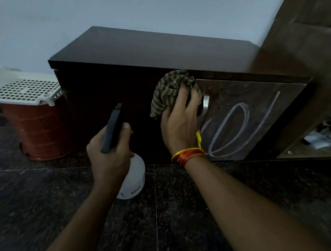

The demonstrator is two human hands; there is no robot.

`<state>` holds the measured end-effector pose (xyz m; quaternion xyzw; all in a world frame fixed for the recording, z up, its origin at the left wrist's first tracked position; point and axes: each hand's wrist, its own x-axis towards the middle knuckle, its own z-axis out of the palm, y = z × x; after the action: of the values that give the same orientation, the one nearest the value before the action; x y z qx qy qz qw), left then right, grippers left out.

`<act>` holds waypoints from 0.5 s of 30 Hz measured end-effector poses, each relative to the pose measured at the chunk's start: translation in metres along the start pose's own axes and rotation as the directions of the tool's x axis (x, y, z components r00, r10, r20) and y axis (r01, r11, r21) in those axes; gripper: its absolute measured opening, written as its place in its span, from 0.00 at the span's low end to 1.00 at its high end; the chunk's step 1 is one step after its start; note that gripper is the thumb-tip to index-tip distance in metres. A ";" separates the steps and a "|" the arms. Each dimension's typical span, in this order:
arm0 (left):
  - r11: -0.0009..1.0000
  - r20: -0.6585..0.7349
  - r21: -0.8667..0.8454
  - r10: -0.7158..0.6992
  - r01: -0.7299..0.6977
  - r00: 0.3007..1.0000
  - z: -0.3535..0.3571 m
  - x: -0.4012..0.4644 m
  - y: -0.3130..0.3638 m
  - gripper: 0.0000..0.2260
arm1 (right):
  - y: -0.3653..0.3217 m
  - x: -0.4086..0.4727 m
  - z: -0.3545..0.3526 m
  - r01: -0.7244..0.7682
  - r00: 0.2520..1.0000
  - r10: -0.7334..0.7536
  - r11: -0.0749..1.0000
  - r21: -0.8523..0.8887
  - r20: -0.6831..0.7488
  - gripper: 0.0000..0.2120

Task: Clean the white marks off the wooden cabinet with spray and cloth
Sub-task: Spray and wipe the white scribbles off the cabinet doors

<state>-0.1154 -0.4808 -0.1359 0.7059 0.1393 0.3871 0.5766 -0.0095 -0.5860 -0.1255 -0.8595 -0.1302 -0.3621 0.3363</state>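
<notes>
White chalk marks point(237, 129) remain on the cabinet's point(138, 48) right door while the right hand point(179, 124) grips the striped cloth point(170, 91) at its handle and the left hand point(109, 152) grasps the spray bottle point(132, 176); dry wiping may merely smear them.

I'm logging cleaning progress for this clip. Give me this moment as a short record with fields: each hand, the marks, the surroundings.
left hand: grips the spray bottle by its black trigger head
right hand: holds the striped cloth bunched against the cabinet front, beside the metal handle
white marks: looping lines on the right door, not yet wiped
nearby: brown bucket with white perforated lid, left of the cabinet
</notes>
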 end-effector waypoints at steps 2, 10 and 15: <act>1.000 0.007 0.007 -0.006 0.006 1.000 0.005 -0.004 0.003 0.09 | 0.007 -0.002 -0.007 -0.005 0.997 0.002 0.999 0.038 0.076 0.26; 1.000 0.037 -0.003 -0.015 0.015 0.999 0.028 -0.032 0.022 0.10 | 0.033 -0.005 -0.022 0.043 0.965 -0.062 0.996 0.078 0.255 0.27; 0.998 -0.012 0.002 -0.067 0.067 0.998 0.036 -0.046 0.013 0.12 | 0.062 -0.033 -0.012 0.070 0.934 -0.071 0.997 0.015 0.350 0.24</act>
<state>-0.1238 -0.5397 -0.1426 0.6991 0.1667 0.3715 0.5877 -0.0099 -0.6394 -0.1724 -0.9046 -0.2191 -0.2152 0.2956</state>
